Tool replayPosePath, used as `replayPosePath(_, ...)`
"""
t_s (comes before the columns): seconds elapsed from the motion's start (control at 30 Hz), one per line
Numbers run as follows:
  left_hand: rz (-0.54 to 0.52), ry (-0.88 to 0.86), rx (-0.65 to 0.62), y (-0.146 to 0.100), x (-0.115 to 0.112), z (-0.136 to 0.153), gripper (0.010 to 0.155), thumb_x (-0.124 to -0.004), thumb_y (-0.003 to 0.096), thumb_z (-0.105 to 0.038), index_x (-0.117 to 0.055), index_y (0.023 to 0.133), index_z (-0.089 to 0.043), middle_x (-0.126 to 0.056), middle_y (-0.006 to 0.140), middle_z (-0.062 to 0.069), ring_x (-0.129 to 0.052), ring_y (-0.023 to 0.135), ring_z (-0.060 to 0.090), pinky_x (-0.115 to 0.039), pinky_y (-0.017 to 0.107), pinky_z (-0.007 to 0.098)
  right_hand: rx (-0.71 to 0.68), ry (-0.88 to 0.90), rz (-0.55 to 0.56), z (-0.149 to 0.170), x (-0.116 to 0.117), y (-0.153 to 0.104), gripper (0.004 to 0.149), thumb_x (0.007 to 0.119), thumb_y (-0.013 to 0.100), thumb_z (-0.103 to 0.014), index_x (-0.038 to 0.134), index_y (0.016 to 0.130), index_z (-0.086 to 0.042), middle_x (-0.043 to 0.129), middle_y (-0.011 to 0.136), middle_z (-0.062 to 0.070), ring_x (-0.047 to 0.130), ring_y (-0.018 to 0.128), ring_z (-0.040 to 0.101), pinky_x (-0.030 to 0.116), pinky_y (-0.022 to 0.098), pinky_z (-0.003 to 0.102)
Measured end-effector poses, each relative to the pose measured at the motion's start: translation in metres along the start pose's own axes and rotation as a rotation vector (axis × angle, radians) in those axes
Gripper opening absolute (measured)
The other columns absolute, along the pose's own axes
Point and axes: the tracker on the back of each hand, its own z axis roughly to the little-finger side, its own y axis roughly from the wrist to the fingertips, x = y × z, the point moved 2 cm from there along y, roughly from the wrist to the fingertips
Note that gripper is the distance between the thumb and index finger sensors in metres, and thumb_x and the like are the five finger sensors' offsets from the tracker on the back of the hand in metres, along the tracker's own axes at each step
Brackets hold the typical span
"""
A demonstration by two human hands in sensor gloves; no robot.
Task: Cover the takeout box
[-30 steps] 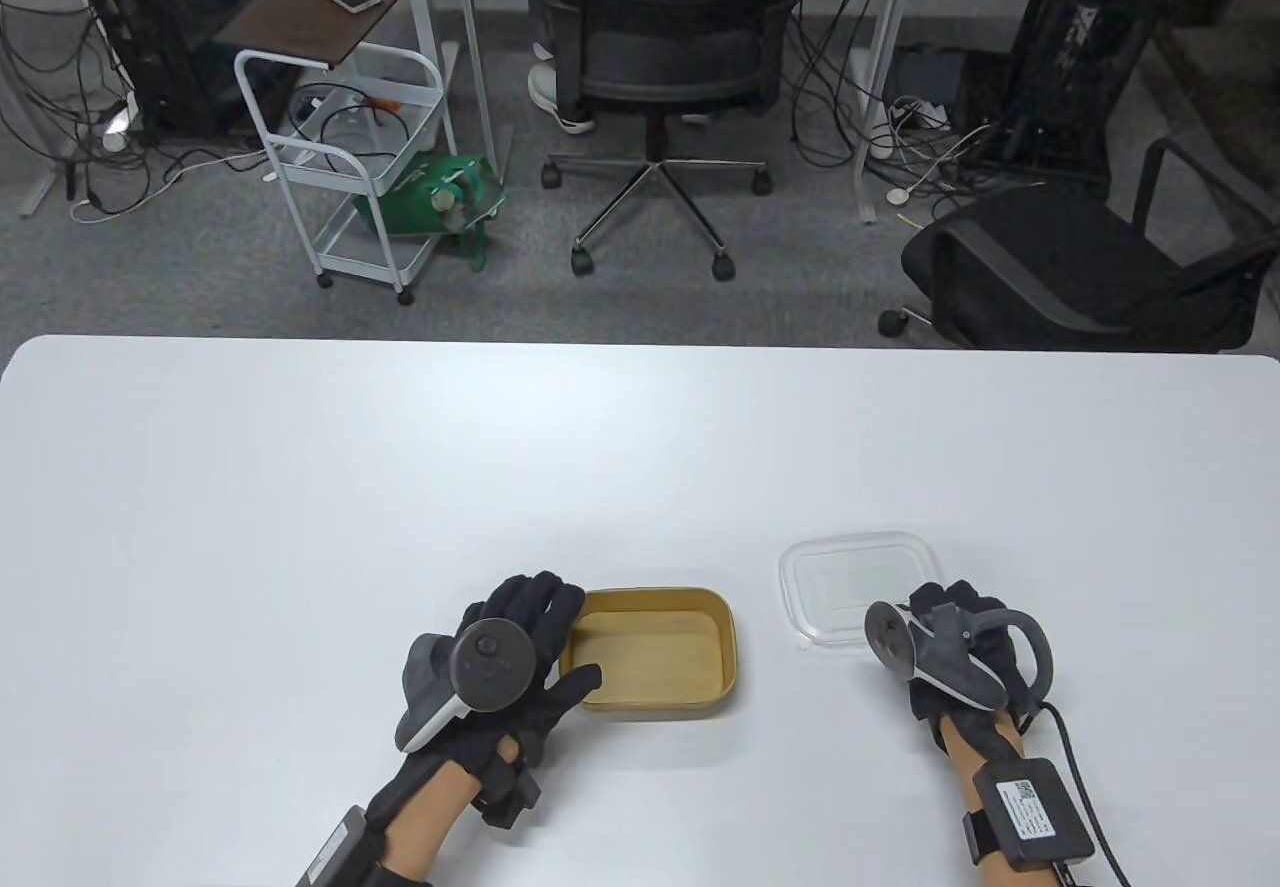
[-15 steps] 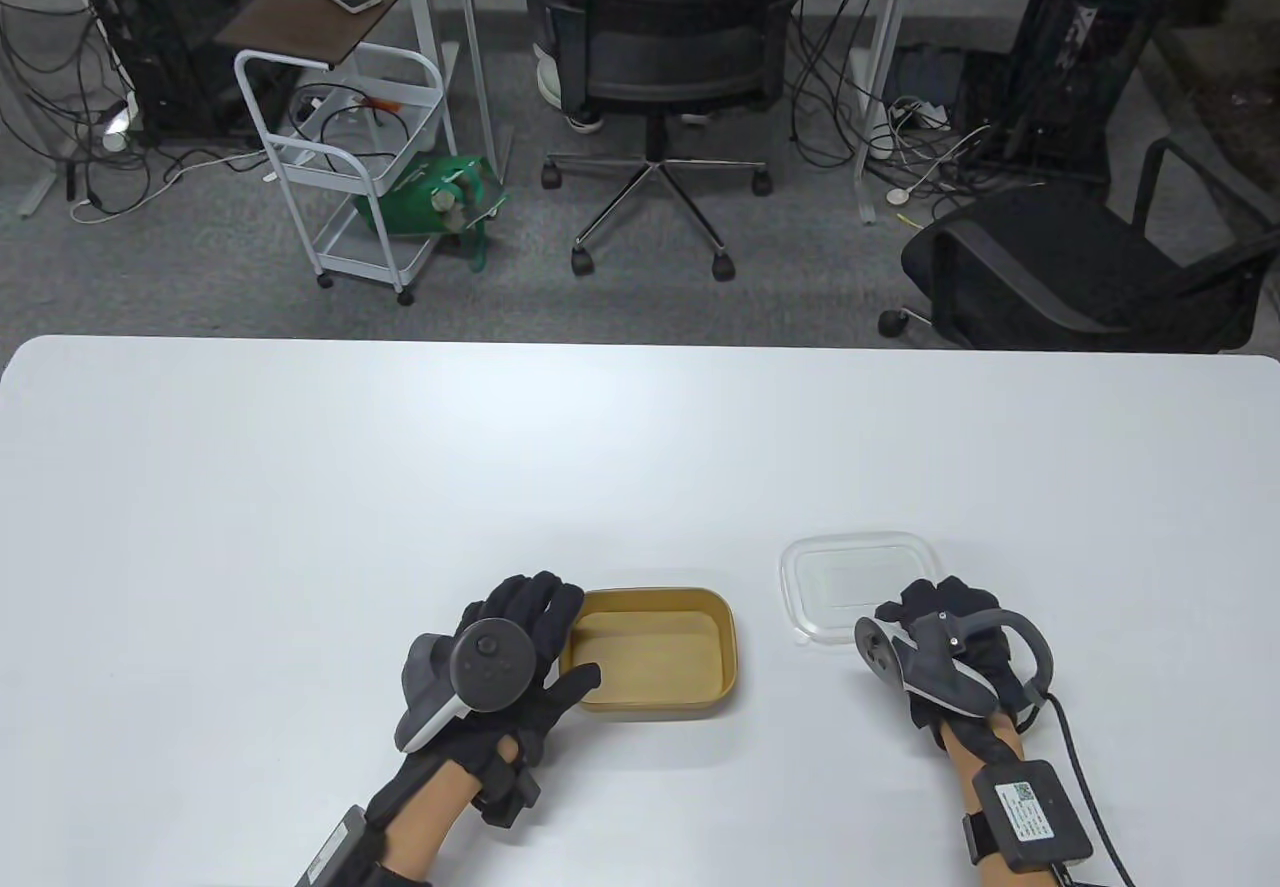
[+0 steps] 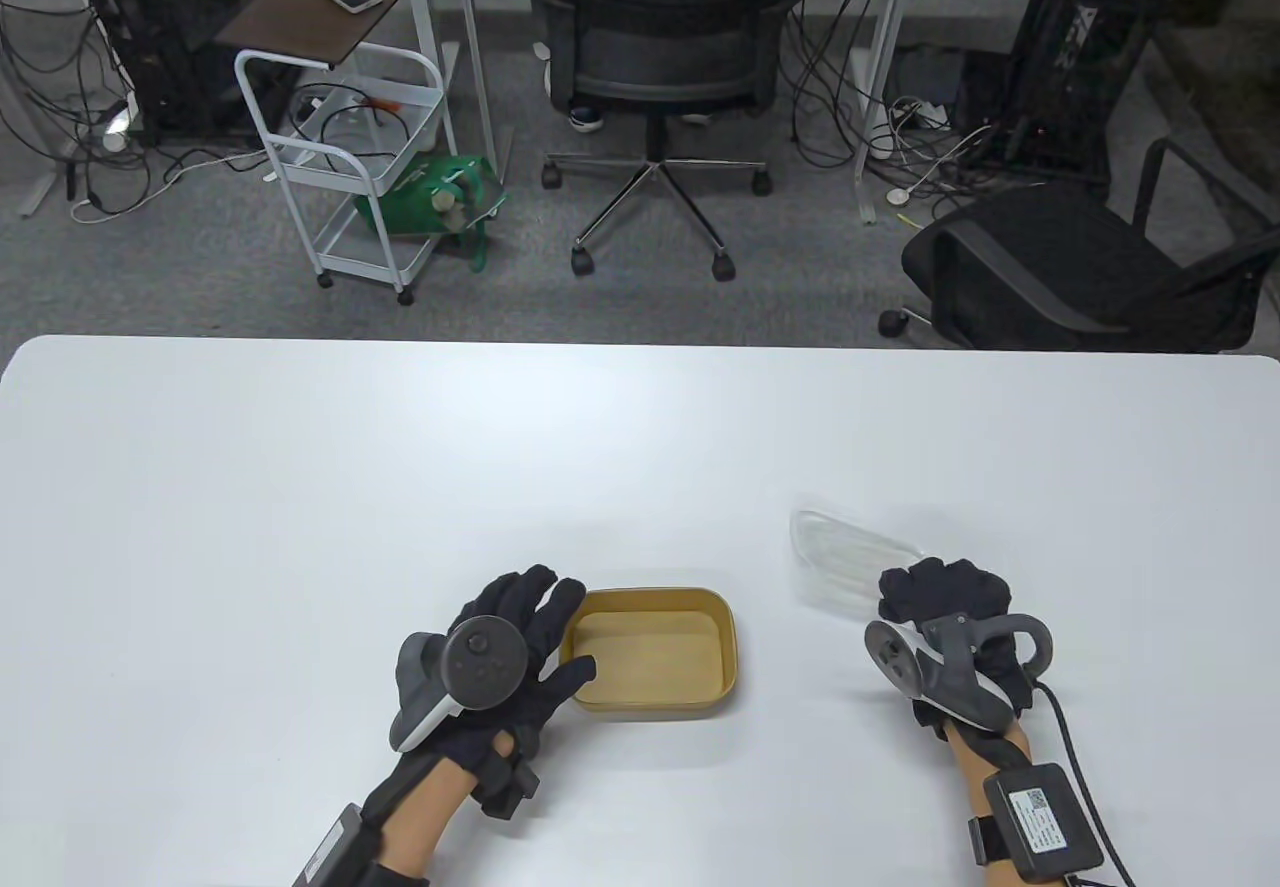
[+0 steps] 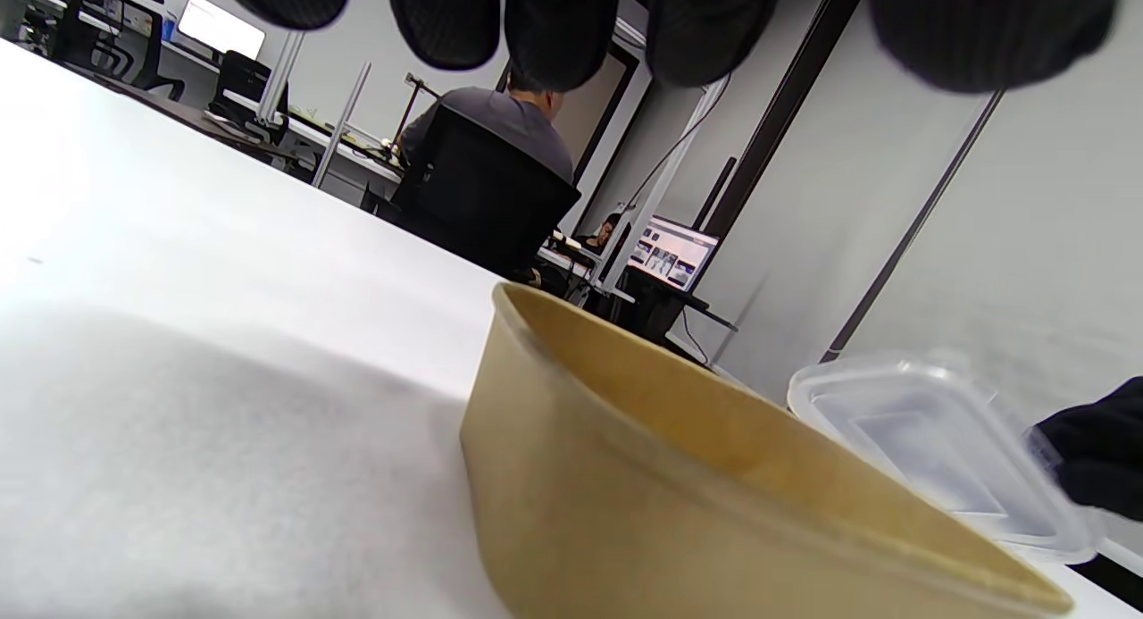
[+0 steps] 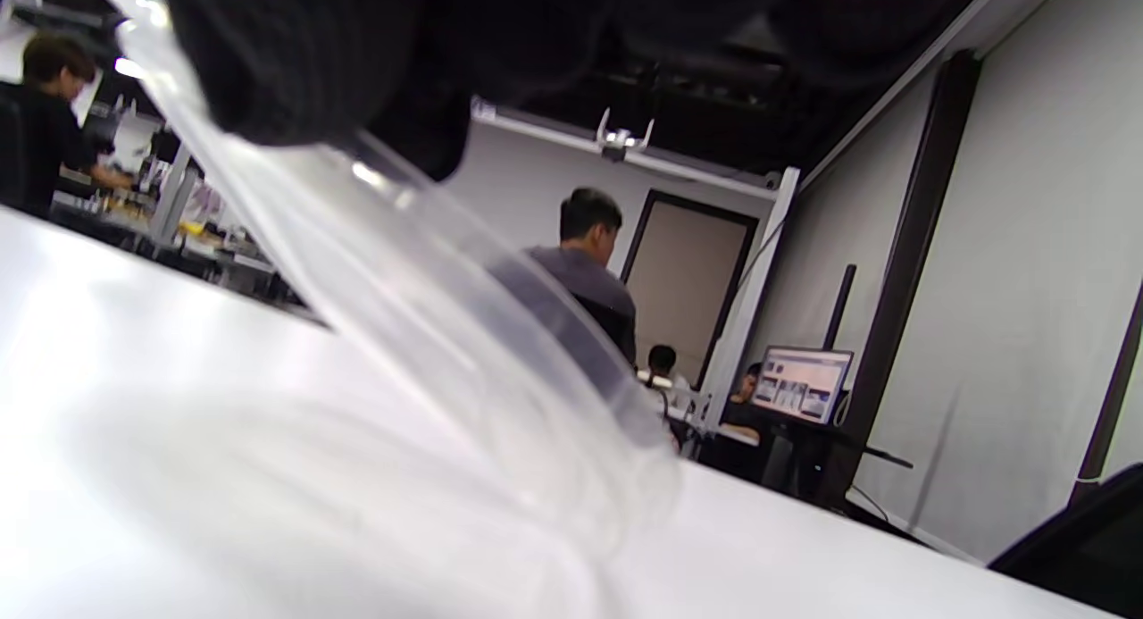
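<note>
**Lid lifted, box not yet covered**

The right hand (image 3: 945,595) grips the clear plastic lid (image 3: 838,559) by its near edge, fingers clamped on it, and holds it tilted off the white tabletop (image 3: 400,467). The lid sits at about 3 o'clock from the brown takeout box (image 3: 652,651), well apart from it. The left hand (image 3: 520,637) rests against the box's 9 o'clock wall, fingers spread and not closed on anything, thumb at the near rim, apparently steadying it. The box stands open and looks empty.

By my judgement the task is at an early-middle stage: the lid is picked up, but carrying it over, levelling it above the rim and pressing it down all remain.
</note>
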Motion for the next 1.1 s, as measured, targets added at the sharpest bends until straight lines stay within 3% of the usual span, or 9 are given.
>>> replayPosePath(0.3,-0.165,0.017,-0.062,-0.002,0.016,-0.009,0.078,-0.076,0.031,-0.063,-0.05,0.102,-0.043,-0.053,0.111,-0.006,-0.062,0.093,0.03,-0.056,0.068,0.055,-0.076,0.064,0.173,-0.037,-0.069,-0.004,0.039,0.075,0.038,-0.037,0.085,0.074,-0.023,0.082,0.052,-0.005,0.077,0.041,0.024,0.065,0.05,0.054)
replayPosePath(0.43,-0.259,0.044,-0.114,-0.005,0.022,-0.018,0.078,-0.081,0.0295,-0.059,-0.052,0.1,-0.043,-0.062,0.101,-0.008,-0.069,0.079,0.029,-0.06,0.062,0.052,-0.141,0.065,0.201,-0.062,-0.085,-0.007,0.039,0.076,0.038,-0.037,0.086,0.073,-0.024,0.082,0.052,-0.005,0.078,0.041,0.024,0.066,0.05,0.054)
replayPosePath(0.73,-0.366,0.138,-0.236,-0.014,0.028,-0.036,0.083,-0.093,0.0246,-0.05,-0.058,0.099,-0.037,-0.074,0.084,-0.008,-0.075,0.062,0.025,-0.064,0.053,0.05,-0.267,0.067,0.228,-0.115,-0.101,-0.013,0.039,0.076,0.038,-0.037,0.086,0.073,-0.023,0.083,0.052,-0.005,0.078,0.041,0.024,0.066,0.05,0.055)
replayPosePath(1.1,-0.417,0.198,-0.254,-0.015,0.026,-0.041,0.069,-0.093,0.0264,-0.046,-0.07,0.091,-0.036,-0.079,0.073,-0.008,-0.077,0.055,0.024,-0.066,0.049,0.051,-0.346,0.073,0.222,-0.139,-0.103,-0.019,0.039,0.076,0.038,-0.037,0.086,0.074,-0.024,0.082,0.053,-0.005,0.078,0.041,0.024,0.066,0.05,0.054)
